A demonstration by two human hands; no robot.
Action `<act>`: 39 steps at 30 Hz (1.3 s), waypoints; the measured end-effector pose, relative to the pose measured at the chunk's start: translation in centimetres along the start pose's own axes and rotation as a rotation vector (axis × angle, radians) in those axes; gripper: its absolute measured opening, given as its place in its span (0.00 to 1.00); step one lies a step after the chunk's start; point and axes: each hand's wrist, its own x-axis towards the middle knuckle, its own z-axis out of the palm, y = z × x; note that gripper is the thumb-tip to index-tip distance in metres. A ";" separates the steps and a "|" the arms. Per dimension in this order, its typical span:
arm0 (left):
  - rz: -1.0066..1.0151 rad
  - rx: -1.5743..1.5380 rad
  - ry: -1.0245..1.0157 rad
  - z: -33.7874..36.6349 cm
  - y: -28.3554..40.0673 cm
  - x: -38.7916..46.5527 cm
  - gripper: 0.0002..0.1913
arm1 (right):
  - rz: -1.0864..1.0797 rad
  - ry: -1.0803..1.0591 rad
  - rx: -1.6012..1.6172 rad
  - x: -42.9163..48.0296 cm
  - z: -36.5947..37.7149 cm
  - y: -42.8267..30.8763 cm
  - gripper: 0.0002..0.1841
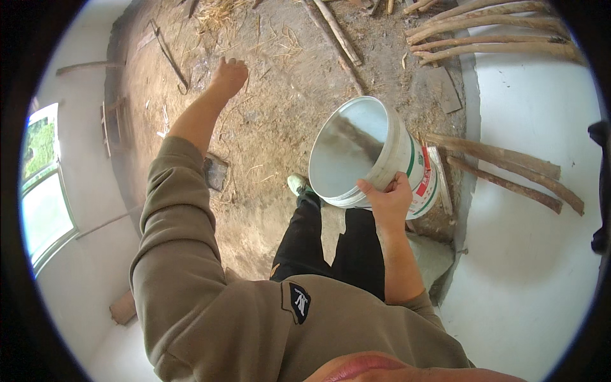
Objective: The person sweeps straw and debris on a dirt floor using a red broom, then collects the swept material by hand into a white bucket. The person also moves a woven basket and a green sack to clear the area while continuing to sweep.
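Observation:
A white plastic bucket (pixel 401 148) with green bands, a red label and writing hangs tilted, its mouth towards the upper left. My right hand (pixel 391 198) grips it near the rim. Brownish matter or a stain shows on its inner wall; which of these I cannot tell. My left hand (pixel 230 76) is stretched out over the dirt floor (pixel 267 129), away from the bucket. Its fingers look bent, and whether it holds anything is not visible. A thin metal rod with a hooked end (pixel 169 57) lies to the left of that hand.
Wooden poles (pixel 491 45) lean at the upper right wall, and shorter sticks (pixel 506 167) stand beside the bucket. Long sticks (pixel 334 36) and straw (pixel 219 16) lie ahead. A dark flat block (pixel 215 173) is left of my shoe (pixel 298 184). A window (pixel 45 186) is at left.

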 end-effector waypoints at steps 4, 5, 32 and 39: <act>0.122 -0.402 -0.018 0.0 10.4 -2.4 0.13 | 0.033 -0.056 -0.154 -0.5 0.3 -0.1 0.28; 0.304 -0.532 0.128 -0.2 15.5 -3.2 0.12 | 0.011 -0.091 -0.132 -0.7 0.4 -0.2 0.28; 0.140 -0.359 -0.060 10.5 1.2 -17.3 0.08 | -0.156 -0.348 -0.226 -10.5 17.5 -6.8 0.26; 0.635 -0.777 0.327 7.9 24.6 -12.5 0.22 | -0.130 -0.377 -0.184 -15.9 20.3 -9.8 0.28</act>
